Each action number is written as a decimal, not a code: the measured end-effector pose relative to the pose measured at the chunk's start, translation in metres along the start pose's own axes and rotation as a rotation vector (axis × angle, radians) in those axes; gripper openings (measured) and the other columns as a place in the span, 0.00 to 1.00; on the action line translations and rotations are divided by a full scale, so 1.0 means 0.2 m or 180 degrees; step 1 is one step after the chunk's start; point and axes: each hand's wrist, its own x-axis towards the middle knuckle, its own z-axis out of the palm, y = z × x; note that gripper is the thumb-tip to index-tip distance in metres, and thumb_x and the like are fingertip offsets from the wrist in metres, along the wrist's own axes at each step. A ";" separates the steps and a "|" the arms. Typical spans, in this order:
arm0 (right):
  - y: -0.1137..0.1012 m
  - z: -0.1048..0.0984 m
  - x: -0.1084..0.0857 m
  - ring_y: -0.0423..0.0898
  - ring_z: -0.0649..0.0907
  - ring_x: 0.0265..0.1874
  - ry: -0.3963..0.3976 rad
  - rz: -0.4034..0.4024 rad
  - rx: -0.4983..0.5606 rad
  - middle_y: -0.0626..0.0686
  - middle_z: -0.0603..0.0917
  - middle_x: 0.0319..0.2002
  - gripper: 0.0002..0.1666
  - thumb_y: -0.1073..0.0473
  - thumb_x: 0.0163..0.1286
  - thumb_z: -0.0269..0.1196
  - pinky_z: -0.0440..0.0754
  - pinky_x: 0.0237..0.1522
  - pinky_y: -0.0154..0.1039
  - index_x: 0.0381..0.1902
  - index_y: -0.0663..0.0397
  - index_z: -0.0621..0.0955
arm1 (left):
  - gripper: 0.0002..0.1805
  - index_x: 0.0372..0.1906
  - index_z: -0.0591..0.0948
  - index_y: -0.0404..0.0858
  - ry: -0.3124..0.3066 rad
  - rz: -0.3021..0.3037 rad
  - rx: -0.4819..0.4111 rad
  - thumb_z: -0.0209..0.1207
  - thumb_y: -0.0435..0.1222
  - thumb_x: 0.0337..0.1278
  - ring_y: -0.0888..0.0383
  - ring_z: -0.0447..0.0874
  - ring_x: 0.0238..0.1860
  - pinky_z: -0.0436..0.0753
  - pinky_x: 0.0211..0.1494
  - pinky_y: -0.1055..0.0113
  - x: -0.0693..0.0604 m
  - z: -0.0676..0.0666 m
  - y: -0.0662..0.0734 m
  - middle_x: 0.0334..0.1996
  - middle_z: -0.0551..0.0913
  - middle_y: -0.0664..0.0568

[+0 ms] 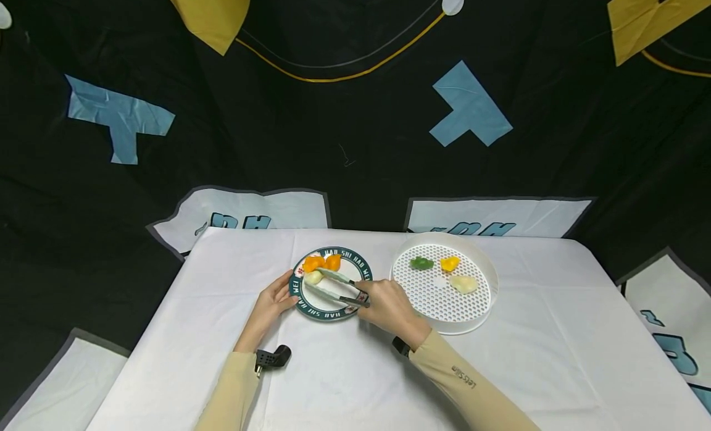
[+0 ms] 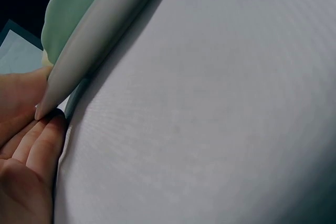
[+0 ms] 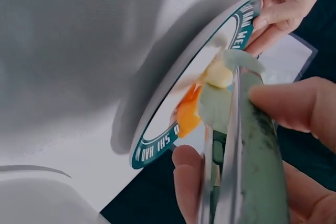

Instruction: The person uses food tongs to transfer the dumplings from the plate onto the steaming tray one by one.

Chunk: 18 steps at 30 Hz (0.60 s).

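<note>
Pale green tongs with metal edges (image 3: 258, 156) were in the grasp of the right hand (image 1: 390, 306), and their tips reached over a round white plate with a dark green lettered rim (image 1: 318, 314). Between the tips lay a small pale yellow piece (image 1: 313, 277); whether they pinched it, I could not tell. Glossy orange pieces (image 1: 332, 262) sat just beside it, toward the far rim.

The left hand (image 1: 274, 301) held the plate at its left edge, thumb above the rim and fingers below.

Just right of the plate stood a round white perforated tray with a raised wall (image 1: 491, 264). Inside it, apart from one another, were a dark green piece (image 1: 422, 263), a bright yellow piece (image 1: 449, 263) and a cream-coloured piece (image 1: 463, 284). White cloth (image 1: 333, 381) covered the table beneath, and tan sleeves (image 1: 472, 381) clothed both forearms.
</note>
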 end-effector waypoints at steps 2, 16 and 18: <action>0.00 0.00 -0.01 0.34 0.64 0.11 0.0030 0.0007 -0.0007 0.53 0.86 0.29 0.26 0.64 0.46 0.69 0.61 0.08 0.28 0.48 0.60 0.84 | 0.38 0.73 0.54 0.30 0.0001 0.0016 -0.0010 0.55 0.22 0.58 0.46 0.58 0.69 0.70 0.62 0.76 0.00 0.00 0.00 0.71 0.56 0.35; 0.01 -0.04 -0.04 0.34 0.64 0.11 0.0153 -0.0004 0.0032 0.53 0.86 0.28 0.25 0.64 0.45 0.67 0.60 0.08 0.28 0.47 0.56 0.85 | 0.38 0.73 0.53 0.29 -0.0034 -0.0124 -0.0098 0.55 0.21 0.59 0.45 0.57 0.70 0.68 0.65 0.73 -0.02 0.02 0.06 0.71 0.53 0.34; 0.01 -0.05 -0.04 0.34 0.64 0.11 0.0170 -0.0030 0.0051 0.52 0.86 0.27 0.25 0.64 0.46 0.68 0.60 0.08 0.28 0.47 0.55 0.85 | 0.38 0.73 0.53 0.29 -0.0017 -0.0158 -0.0067 0.54 0.21 0.59 0.46 0.56 0.70 0.67 0.65 0.73 -0.02 0.02 0.07 0.72 0.53 0.34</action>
